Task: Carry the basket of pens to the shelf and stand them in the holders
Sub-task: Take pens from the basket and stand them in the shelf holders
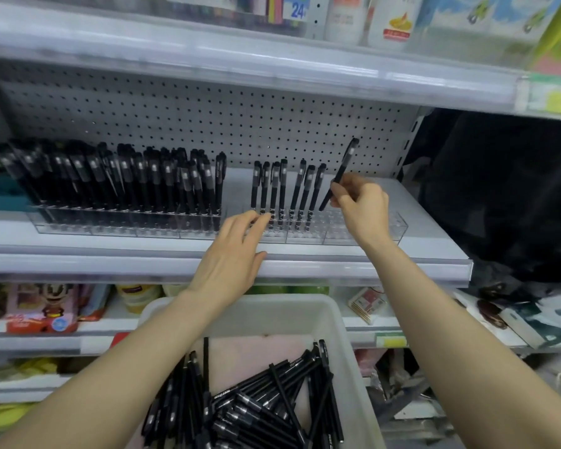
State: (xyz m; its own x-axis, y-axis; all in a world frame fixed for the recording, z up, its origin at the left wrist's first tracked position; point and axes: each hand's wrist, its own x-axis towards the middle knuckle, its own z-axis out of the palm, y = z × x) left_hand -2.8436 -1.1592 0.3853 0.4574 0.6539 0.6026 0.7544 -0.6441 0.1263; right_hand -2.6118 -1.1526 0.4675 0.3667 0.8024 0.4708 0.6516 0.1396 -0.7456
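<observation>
Pen pinched in right hand | left hand flat, fingers on holder

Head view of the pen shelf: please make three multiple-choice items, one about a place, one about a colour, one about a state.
1. Where is the white basket? A. on a chair B. below the pen shelf C. on a desk
2. What colour are the standing pens? A. black B. red C. blue
3. What is the right hand doing? A. resting flat B. gripping the basket C. pinching one tilted pen
Answers: 1 B, its rim shows under the shelf edge; 2 A, every barrel is black; 3 C, it pinches the pen above the clear holder.
</observation>
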